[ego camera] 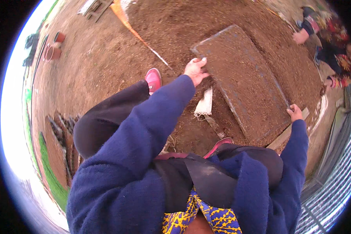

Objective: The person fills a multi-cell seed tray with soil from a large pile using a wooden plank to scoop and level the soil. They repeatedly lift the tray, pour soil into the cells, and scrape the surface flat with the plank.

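A rectangular tray (237, 79), probably a seedling tray, lies slanted on the ground before me, filled with brown soil up to its thin dark rim. My right hand (295, 113) pinches the rim at its near right corner. My left hand (196, 71) is at the rim of the left long side, thumb and fingers apart and partly blurred; whether it grips the rim is not plain. A white woven strip (204, 102) with frayed ends lies on the soil between the tray and me. Under it shows a narrow piece of wood (214, 125).
A wooden board (280, 137) lies by the tray's near end. Another person's hand (300, 37) is at the far right. Stacked dark trays (61, 131) stand left, plant pots (53, 53) farther off. An orange-and-white sheet (125, 20) reaches across the soil. Corrugated sheeting (336, 163) edges the right.
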A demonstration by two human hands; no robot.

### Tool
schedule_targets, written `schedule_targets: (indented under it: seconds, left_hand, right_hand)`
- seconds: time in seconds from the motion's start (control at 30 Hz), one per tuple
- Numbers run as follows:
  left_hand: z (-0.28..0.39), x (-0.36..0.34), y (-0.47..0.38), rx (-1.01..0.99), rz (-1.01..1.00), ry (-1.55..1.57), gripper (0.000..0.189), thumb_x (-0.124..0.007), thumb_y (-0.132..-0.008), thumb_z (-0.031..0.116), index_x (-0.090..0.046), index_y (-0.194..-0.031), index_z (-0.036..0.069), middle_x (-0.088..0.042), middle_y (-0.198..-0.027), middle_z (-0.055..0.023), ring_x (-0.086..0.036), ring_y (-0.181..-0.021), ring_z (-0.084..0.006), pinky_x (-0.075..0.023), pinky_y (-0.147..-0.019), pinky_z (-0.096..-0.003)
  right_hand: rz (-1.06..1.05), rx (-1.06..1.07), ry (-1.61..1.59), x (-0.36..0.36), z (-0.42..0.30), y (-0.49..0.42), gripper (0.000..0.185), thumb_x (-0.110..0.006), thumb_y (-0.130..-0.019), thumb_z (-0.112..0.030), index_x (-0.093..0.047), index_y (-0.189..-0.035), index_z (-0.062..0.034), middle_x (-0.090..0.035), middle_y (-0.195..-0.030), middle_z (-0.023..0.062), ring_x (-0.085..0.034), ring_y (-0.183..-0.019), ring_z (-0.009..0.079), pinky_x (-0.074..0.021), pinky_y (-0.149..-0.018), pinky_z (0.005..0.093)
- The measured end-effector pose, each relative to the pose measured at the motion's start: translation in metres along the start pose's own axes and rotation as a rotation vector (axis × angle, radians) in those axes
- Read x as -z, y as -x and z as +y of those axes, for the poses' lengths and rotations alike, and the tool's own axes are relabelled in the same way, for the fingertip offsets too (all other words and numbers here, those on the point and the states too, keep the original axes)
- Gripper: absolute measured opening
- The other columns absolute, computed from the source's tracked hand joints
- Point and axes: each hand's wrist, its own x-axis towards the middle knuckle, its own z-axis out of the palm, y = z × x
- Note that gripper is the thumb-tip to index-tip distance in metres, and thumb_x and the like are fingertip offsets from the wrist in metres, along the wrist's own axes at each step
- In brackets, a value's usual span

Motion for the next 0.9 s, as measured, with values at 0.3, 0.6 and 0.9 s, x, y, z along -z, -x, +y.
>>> schedule_targets:
  seconds: [0.3,0.6,0.9]
  left_hand:
    - [0.080,0.010,0.076,-0.158,0.040,0.056,0.036,-0.059,-0.088,0.018,-0.042,-0.117,0.005,-0.049,-0.113,-0.0132,-0.048,-0.104,-0.0305,-0.0418,-0.087,-0.0550]
    - [0.251,0.100,0.325,-0.587,0.003,0.158,0.029,-0.054,-0.092,0.022,-0.047,-0.116,0.005,-0.049,-0.116,-0.0121,-0.049,-0.106,-0.0300,-0.0399,-0.094,-0.0581]
    - [0.359,0.228,0.545,-0.967,0.229,0.099,0.030,-0.054,-0.092,0.018,-0.047,-0.119,0.006,-0.048,-0.123,-0.0150,-0.050,-0.110,-0.0327,-0.0430,-0.094,-0.0548]
  right_hand:
    - [0.052,0.325,0.006,0.107,-0.128,-0.022,0.021,-0.067,-0.074,-0.012,-0.055,-0.087,-0.0009,-0.058,-0.076,0.0112,-0.057,-0.072,0.0209,-0.0457,-0.069,0.0328]
    - [0.030,0.804,0.123,0.226,-0.433,0.013,0.010,-0.061,-0.079,-0.009,-0.054,-0.081,-0.0017,-0.050,-0.073,-0.0007,-0.048,-0.072,0.0093,-0.0409,-0.065,0.0260]
    - [0.008,1.212,0.203,0.205,-0.704,0.086,0.019,-0.063,-0.079,-0.019,-0.049,-0.077,-0.0054,-0.045,-0.071,-0.0031,-0.044,-0.068,0.0079,-0.0361,-0.061,0.0248]
